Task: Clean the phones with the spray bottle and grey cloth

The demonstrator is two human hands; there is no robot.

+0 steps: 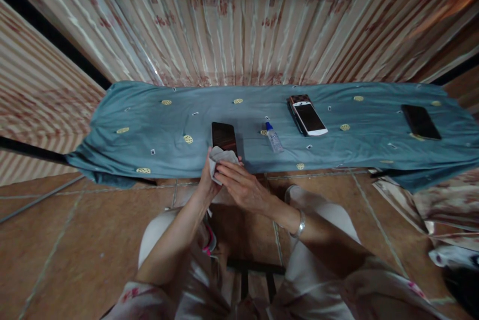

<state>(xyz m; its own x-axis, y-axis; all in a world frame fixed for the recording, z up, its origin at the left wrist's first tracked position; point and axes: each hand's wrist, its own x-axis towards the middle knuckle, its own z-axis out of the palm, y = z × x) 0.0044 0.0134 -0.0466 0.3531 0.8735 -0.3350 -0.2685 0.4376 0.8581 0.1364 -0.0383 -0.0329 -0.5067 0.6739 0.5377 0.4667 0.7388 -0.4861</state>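
Note:
A dark smartphone (223, 135) is held up at the front edge of the cloth-covered table, its glossy face toward me. My left hand (208, 180) grips its lower end from below and the left side. A light grey cloth (220, 157) covers the phone's lower part. My right hand (239, 180) presses this cloth against the screen with fingers laid together over it. The fingers of my left hand are partly hidden behind the phone and cloth. To the right of the phone lies a small clear bottle (275, 139) with a blue cap.
A white phone (310, 118) rests on a stack of other devices right of the bottle. Farther right lies a black phone (421, 121). The blue-green tablecloth (164, 125) has wrinkles. Behind it hangs a striped curtain (224, 26). Below is a tiled floor (105, 240).

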